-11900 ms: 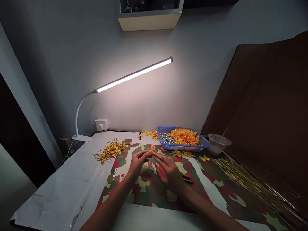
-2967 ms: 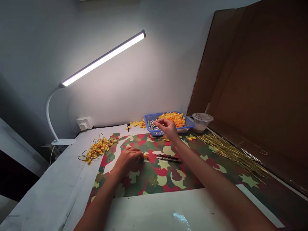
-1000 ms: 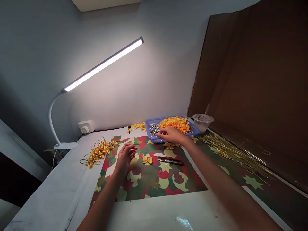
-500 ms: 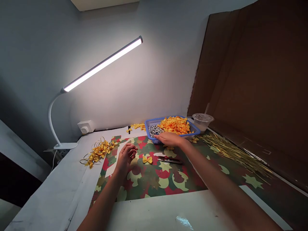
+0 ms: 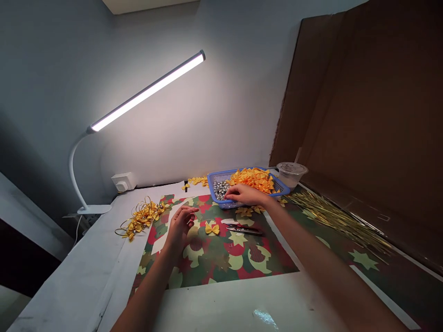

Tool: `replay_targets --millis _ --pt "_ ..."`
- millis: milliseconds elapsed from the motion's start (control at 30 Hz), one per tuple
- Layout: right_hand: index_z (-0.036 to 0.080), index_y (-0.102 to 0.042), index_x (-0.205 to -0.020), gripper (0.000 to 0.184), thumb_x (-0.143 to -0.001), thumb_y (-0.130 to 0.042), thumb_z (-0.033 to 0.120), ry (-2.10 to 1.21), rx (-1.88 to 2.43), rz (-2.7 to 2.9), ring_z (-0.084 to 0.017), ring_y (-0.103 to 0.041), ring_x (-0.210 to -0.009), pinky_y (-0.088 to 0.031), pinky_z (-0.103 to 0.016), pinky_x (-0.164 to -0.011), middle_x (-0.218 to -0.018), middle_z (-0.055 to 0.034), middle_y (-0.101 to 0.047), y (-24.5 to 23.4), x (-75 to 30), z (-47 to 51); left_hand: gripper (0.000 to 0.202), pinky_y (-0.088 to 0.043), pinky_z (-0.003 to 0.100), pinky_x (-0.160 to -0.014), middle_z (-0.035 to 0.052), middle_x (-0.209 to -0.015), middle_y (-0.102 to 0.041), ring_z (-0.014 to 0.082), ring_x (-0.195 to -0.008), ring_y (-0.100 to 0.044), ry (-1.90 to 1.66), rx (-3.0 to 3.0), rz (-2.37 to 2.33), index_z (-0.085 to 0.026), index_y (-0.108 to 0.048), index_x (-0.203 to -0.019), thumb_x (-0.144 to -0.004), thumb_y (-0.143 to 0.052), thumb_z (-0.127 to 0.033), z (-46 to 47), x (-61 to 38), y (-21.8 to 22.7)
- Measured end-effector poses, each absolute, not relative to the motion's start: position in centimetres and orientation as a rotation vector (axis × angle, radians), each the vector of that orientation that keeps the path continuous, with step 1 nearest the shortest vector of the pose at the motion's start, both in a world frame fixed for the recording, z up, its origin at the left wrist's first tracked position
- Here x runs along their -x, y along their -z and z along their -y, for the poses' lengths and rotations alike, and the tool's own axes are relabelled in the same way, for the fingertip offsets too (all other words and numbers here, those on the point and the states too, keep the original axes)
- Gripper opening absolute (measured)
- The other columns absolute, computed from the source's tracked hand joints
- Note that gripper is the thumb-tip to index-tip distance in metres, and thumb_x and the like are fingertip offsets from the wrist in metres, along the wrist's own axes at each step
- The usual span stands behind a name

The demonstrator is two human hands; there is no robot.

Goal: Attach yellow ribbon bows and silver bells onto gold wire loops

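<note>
The small silver beads point(image 5: 220, 190) lie heaped at one end of a blue plastic basket point(image 5: 215, 195). They look light, hard and slippery, so we would pinch them with the fingertips. Our right hand point(image 5: 246, 194) curls down over them; we cannot tell whether it pinches any. Our left hand point(image 5: 180, 226) hangs loosely curled, near a yellow ribbon bow point(image 5: 212, 228).

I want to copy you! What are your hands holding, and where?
The right hand is down on the silver beads in the blue basket, but I cannot tell if it has pinched any. The left hand, raised and curled, shows nothing held.
</note>
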State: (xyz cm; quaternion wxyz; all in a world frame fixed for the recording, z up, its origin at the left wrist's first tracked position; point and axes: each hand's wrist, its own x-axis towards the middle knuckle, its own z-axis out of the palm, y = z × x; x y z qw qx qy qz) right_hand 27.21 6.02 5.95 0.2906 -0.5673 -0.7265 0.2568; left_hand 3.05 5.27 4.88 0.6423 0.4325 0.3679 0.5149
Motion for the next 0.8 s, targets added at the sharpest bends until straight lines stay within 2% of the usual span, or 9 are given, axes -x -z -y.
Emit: replay_targets --millis 200,333,467,600,800 --pt "0.017 -0.069 -0.073 0.012 -0.071 -0.064 0.028 -0.646 1.380 1.652 -0.020 -0.063 -0.074 -0.047 -0.032 -0.073 -0.073 -0.0045 -0.070 -4.7 -27.0 -6.7 0.019 -0.029 0.017 -0.043 0.0006 -0.065 -0.064 0.0045 -0.047 -0.041 -1.202 -1.054 -0.839 -0.017 -0.051 -0.049 -0.051 -0.069 -0.023 -5.4 -3.0 -4.7" --pt "0.017 -0.069 -0.080 0.028 -0.069 -0.067 0.042 -0.719 1.214 1.477 -0.020 -0.063 -0.075 -0.049 -0.035 -0.076 -0.078 -0.0050 -0.070 -4.8 -25.9 -6.9 0.017 -0.028 0.018 -0.044 0.0003 -0.063 -0.063 0.0057 -0.048 -0.041 -1.210 -1.132 -0.845 -0.017 -0.052 -0.048 -0.053 -0.067 -0.023 -5.4 -3.0 -4.5" --pt "0.017 -0.069 -0.085 0.041 -0.067 -0.067 0.053 -0.935 1.016 1.361 -0.020 -0.067 -0.081 -0.053 -0.035 -0.078 -0.090 -0.0068 -0.072 -5.2 -24.2 -6.8 0.013 -0.028 0.020 -0.045 0.0002 -0.058 -0.062 0.0084 -0.052 -0.045 -1.184 -1.243 -0.852 -0.018 -0.056 -0.048 -0.054 -0.067 -0.021 -5.3 -3.0 -4.3" --pt "0.018 -0.069 -0.085 0.040 -0.065 -0.071 0.053 -1.142 0.869 1.281 -0.021 -0.068 -0.090 -0.053 -0.036 -0.086 -0.100 -0.0082 -0.071 -5.0 -22.6 -6.6 0.012 -0.027 0.021 -0.045 0.0000 -0.057 -0.062 0.0093 -0.050 -0.043 -1.131 -1.323 -0.843 -0.018 -0.057 -0.047 -0.055 -0.066 -0.020 -5.0 -3.3 -4.5" --pt "0.018 -0.068 -0.087 0.035 -0.065 -0.076 0.044 -1.331 0.773 1.228 -0.020 -0.068 -0.093 -0.050 -0.039 -0.094 -0.092 -0.0081 -0.072 -4.1 -20.7 -6.2 0.012 -0.028 0.022 -0.047 0.0004 -0.055 -0.061 0.0093 -0.049 -0.042 -1.024 -1.366 -0.809 -0.018 -0.056 -0.045 -0.053 -0.065 -0.021 -4.3 -3.6 -5.2"
